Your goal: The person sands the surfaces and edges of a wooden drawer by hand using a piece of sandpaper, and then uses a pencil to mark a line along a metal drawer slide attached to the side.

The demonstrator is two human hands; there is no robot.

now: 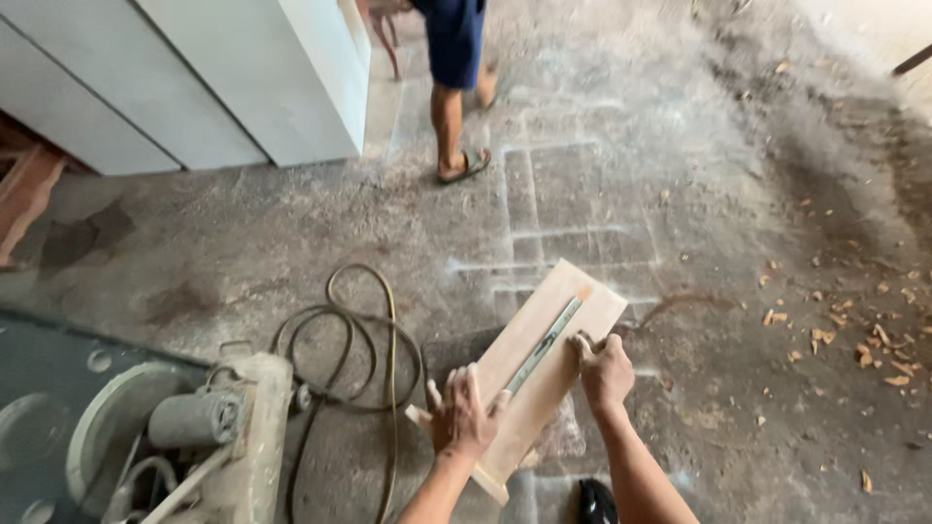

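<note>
A pale wooden board [558, 311] lies tilted over the dusty concrete floor, its far end pointing up and to the right. A metal ruler [544, 344] rests lengthwise on it. My left hand [461, 412] presses flat on the board's near end, fingers spread, touching the ruler's lower end. My right hand [604, 369] is closed at the board's right edge beside the ruler, apparently pinching a small marking tool that I cannot make out.
A coiled hose [354, 364] lies on the floor left of the board. A dusty machine [209, 427] stands at lower left. White cabinets [243, 78] fill the upper left. Another person's legs in sandals [456, 116] stand ahead. Wood chips [864, 340] scatter at right.
</note>
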